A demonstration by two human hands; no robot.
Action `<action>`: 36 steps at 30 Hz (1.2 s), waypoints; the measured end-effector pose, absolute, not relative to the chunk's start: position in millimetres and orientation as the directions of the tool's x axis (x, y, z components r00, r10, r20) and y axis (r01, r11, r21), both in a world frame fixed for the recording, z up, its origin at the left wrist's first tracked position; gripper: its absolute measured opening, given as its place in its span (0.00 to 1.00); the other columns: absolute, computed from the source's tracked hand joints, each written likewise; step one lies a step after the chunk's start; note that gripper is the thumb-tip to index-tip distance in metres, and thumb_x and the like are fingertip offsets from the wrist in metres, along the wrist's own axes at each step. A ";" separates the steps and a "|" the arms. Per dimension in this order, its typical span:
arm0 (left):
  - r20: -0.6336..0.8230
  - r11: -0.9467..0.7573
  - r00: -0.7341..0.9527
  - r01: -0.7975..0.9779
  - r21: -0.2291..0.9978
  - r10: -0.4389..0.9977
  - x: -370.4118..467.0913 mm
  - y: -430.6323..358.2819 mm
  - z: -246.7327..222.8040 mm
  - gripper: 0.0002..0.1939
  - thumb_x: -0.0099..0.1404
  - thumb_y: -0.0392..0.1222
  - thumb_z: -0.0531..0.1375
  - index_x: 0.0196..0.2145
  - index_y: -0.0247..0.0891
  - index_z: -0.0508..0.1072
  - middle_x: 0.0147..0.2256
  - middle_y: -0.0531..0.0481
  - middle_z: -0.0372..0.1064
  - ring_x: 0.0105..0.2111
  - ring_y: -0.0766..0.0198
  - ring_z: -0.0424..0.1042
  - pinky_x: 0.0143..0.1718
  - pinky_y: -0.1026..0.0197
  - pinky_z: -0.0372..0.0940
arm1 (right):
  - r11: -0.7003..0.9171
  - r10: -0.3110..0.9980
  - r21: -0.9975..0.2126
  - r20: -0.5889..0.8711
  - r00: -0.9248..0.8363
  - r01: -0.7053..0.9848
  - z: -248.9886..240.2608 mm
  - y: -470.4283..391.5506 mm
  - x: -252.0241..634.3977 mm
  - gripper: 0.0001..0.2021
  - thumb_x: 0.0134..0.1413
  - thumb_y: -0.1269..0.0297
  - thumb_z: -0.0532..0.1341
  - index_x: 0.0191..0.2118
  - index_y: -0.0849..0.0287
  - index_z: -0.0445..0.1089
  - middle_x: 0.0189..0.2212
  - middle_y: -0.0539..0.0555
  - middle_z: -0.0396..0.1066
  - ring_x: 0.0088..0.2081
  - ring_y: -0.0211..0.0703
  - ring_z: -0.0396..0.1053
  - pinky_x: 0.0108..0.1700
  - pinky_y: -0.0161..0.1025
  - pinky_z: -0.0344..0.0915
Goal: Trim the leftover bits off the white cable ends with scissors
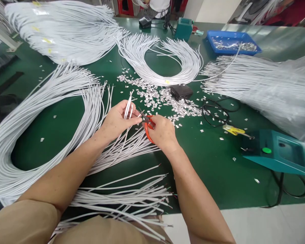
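My left hand (120,118) is closed around a few white cables (127,107), their ends sticking up past the fingers. In my right hand (164,130) are scissors with orange handles (147,132), the dark blades pointing left toward the left thumb and the cable ends. Whether the blades touch a wire is too small to tell. Below both hands lies a loose bunch of white cables (127,149), ends to the right. Another bunch (122,200) lies nearer my body. Just beyond the hands are many small silvery-white scraps (155,96) on the green table (200,159).
Coiled white cable bundles (5,145) fill the left; another coil (142,64) lies ahead. Cables under clear plastic (269,81) lie right. A teal machine (277,152), yellow-handled tool (234,130), black block (181,91) and blue tray (234,40) stand around. A person (159,6) is beyond the table.
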State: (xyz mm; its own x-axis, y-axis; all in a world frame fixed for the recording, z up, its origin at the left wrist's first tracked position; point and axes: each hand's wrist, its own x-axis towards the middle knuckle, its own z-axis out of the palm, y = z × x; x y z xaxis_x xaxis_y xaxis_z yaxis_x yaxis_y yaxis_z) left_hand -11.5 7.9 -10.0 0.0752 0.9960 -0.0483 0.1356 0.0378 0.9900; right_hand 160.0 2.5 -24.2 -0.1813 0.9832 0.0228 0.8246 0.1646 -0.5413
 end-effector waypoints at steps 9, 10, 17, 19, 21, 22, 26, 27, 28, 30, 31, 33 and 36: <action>-0.045 0.037 0.042 0.181 0.983 0.998 -12.2 8.2 -10.9 0.18 0.48 0.40 0.71 0.33 0.39 0.67 0.31 0.54 0.73 0.32 0.63 0.74 0.36 0.61 0.69 | 0.181 0.981 -0.498 0.033 -0.190 0.848 -24.4 0.9 159.2 0.12 0.56 0.60 0.57 0.25 0.58 0.68 0.29 0.56 0.71 0.32 0.44 0.68 0.31 0.38 0.55; -0.051 0.043 0.036 0.186 0.982 0.998 -12.3 8.4 -10.8 0.19 0.48 0.41 0.71 0.34 0.39 0.67 0.31 0.53 0.73 0.33 0.62 0.75 0.37 0.60 0.69 | 0.185 0.981 -0.493 0.038 -0.192 0.850 -24.7 1.0 159.3 0.12 0.56 0.60 0.58 0.25 0.58 0.68 0.29 0.56 0.71 0.32 0.44 0.68 0.32 0.38 0.55; -0.018 0.007 0.045 0.230 0.973 0.999 -11.2 6.6 -7.6 0.17 0.50 0.42 0.71 0.34 0.40 0.68 0.30 0.53 0.75 0.33 0.61 0.76 0.38 0.60 0.70 | 0.253 0.967 -0.468 0.114 -0.226 0.847 -27.2 3.4 163.5 0.13 0.57 0.63 0.57 0.22 0.58 0.66 0.27 0.55 0.70 0.30 0.42 0.66 0.31 0.39 0.54; -0.002 -0.008 0.035 0.263 0.965 0.999 -10.7 5.7 -7.3 0.17 0.50 0.43 0.70 0.34 0.40 0.68 0.30 0.53 0.75 0.33 0.61 0.76 0.38 0.59 0.69 | 0.241 0.970 -0.501 0.094 -0.225 0.831 -25.5 5.2 167.1 0.11 0.54 0.64 0.58 0.22 0.58 0.66 0.27 0.54 0.70 0.30 0.42 0.65 0.31 0.38 0.54; 0.004 -0.011 0.024 0.293 0.956 1.000 -10.3 4.9 -7.6 0.17 0.50 0.43 0.70 0.35 0.40 0.67 0.30 0.53 0.76 0.32 0.61 0.76 0.37 0.59 0.69 | 0.179 0.982 -0.614 0.071 -0.173 0.768 -22.4 6.5 169.9 0.09 0.52 0.63 0.60 0.23 0.59 0.68 0.27 0.53 0.71 0.29 0.41 0.65 0.31 0.38 0.55; 0.003 -0.009 0.023 0.302 0.953 1.000 -10.0 4.5 -7.7 0.18 0.50 0.43 0.70 0.35 0.40 0.67 0.30 0.53 0.76 0.31 0.61 0.76 0.37 0.59 0.69 | 0.141 0.989 -0.704 0.062 -0.137 0.696 -20.4 6.7 170.5 0.08 0.51 0.63 0.61 0.25 0.59 0.70 0.28 0.52 0.72 0.29 0.40 0.66 0.31 0.37 0.57; -0.002 -0.008 0.033 0.309 0.951 0.999 -7.5 2.8 -7.0 0.18 0.49 0.41 0.70 0.35 0.40 0.67 0.30 0.53 0.76 0.30 0.63 0.75 0.37 0.60 0.69 | 0.016 0.998 -0.973 0.003 -0.056 0.232 -13.1 4.6 165.2 0.08 0.49 0.61 0.63 0.33 0.59 0.76 0.29 0.50 0.74 0.30 0.38 0.68 0.35 0.36 0.63; -0.001 -0.009 0.034 0.312 0.950 0.999 -6.7 2.3 -6.5 0.18 0.49 0.41 0.70 0.35 0.40 0.67 0.30 0.53 0.75 0.30 0.63 0.75 0.37 0.60 0.69 | -0.006 0.999 -0.989 -0.014 -0.049 0.147 -11.9 3.8 162.6 0.08 0.48 0.61 0.64 0.33 0.59 0.77 0.29 0.50 0.75 0.30 0.38 0.69 0.36 0.36 0.64; 0.000 -0.011 0.035 0.319 0.948 0.999 -5.9 1.8 -5.9 0.18 0.50 0.41 0.70 0.35 0.40 0.67 0.30 0.53 0.75 0.30 0.63 0.75 0.37 0.60 0.69 | -0.030 0.999 -0.996 -0.033 -0.040 0.086 -11.2 3.0 160.1 0.08 0.46 0.61 0.65 0.32 0.59 0.77 0.29 0.50 0.75 0.31 0.38 0.70 0.36 0.36 0.65; 0.006 -0.018 0.036 0.342 0.939 0.999 -4.7 0.8 -4.8 0.17 0.50 0.41 0.69 0.35 0.40 0.67 0.30 0.54 0.75 0.30 0.63 0.75 0.36 0.60 0.68 | -0.071 0.997 -0.997 -0.072 -0.018 0.004 -11.3 1.9 156.0 0.07 0.44 0.62 0.66 0.30 0.59 0.77 0.29 0.50 0.76 0.32 0.39 0.71 0.38 0.37 0.67; 0.010 -0.022 0.036 0.356 0.934 0.999 -4.3 0.5 -4.2 0.17 0.50 0.41 0.69 0.35 0.40 0.67 0.30 0.54 0.75 0.29 0.63 0.74 0.35 0.60 0.68 | -0.090 0.996 -0.996 -0.089 -0.010 -0.029 -12.1 1.7 154.5 0.07 0.44 0.62 0.66 0.30 0.59 0.77 0.29 0.50 0.76 0.32 0.39 0.72 0.38 0.37 0.68; 0.012 -0.025 0.037 0.376 0.926 0.999 -3.9 -0.1 -3.4 0.16 0.50 0.42 0.69 0.35 0.40 0.67 0.30 0.54 0.74 0.29 0.63 0.74 0.35 0.60 0.68 | -0.116 0.993 -0.990 -0.116 -0.009 -0.083 -14.8 2.1 152.9 0.07 0.42 0.61 0.67 0.30 0.59 0.77 0.29 0.51 0.77 0.32 0.40 0.72 0.39 0.38 0.68; 0.007 -0.021 0.037 0.380 0.925 0.999 -3.9 -0.2 -2.4 0.16 0.51 0.42 0.68 0.35 0.40 0.67 0.30 0.53 0.75 0.30 0.63 0.74 0.36 0.60 0.68 | -0.139 0.990 -0.980 -0.138 -0.021 -0.145 -19.0 3.6 152.3 0.08 0.41 0.61 0.68 0.29 0.58 0.78 0.29 0.51 0.77 0.32 0.40 0.72 0.40 0.38 0.69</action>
State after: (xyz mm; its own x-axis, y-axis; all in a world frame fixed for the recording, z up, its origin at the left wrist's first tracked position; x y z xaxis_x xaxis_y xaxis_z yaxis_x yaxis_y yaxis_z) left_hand -3.9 -0.2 -2.4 0.0372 0.9993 0.0071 0.3802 -0.0207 0.9247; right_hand 152.3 3.6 -19.0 -0.0209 0.9903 -0.1375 -0.1450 -0.1391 -0.9796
